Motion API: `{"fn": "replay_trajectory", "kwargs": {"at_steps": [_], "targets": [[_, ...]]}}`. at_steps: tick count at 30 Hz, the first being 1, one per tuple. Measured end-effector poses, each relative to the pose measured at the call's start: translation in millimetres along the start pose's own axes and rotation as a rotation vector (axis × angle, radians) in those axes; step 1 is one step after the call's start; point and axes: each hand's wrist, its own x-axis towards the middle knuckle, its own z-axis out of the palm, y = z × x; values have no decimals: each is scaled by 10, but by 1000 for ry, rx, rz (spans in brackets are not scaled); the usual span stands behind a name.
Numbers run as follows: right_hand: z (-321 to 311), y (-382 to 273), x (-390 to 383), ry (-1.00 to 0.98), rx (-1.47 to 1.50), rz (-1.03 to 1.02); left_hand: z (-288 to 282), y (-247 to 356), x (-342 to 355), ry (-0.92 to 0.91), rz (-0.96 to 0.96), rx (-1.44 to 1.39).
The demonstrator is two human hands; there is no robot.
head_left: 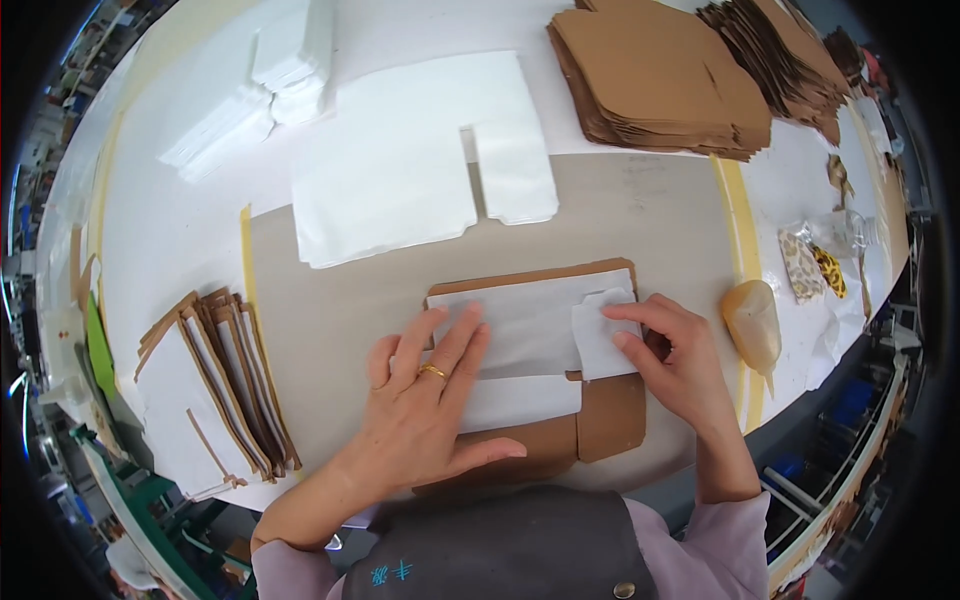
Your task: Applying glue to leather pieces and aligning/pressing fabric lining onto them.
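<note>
In front of me lies a brown flat cut piece (612, 418), leather-like or felt-like, with a white sheet (525, 305) over most of it. A slit runs into the piece from its right side. My left hand (415, 405), with a gold ring, lies on the white sheet, fingers stretched and thumb spread, pressing it flat. At the right end, my right hand (680, 350) has its thumb and forefinger on a small white flap (594, 335) folded over the sheet. The brown edge shows along the top and at the lower right.
Large white slit sheets (400, 160) lie beyond the piece, with stacked white pieces (290, 60) far left. Brown pieces are piled (650, 75) at the far right. White-and-brown pieces (215, 390) stand at left. A tan pouch-like bag (752, 325) and leopard-print scraps (815, 270) lie right.
</note>
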Motion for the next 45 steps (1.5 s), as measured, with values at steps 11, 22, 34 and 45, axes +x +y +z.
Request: {"fn": "replay_trajectory", "kwargs": {"at_steps": [11, 22, 34, 45], "targets": [[-55, -1, -11, -6, -39, -28, 151, 116, 647, 4, 230, -13], [-82, 8, -41, -51, -158, -16, 221, 262, 972, -59, 249, -67], [-64, 301, 264, 15, -219, -300, 125, 147, 840, -47, 320, -108], [-115, 238, -548, -84, 421, -201, -33, 121, 702, -215, 320, -113]]}}
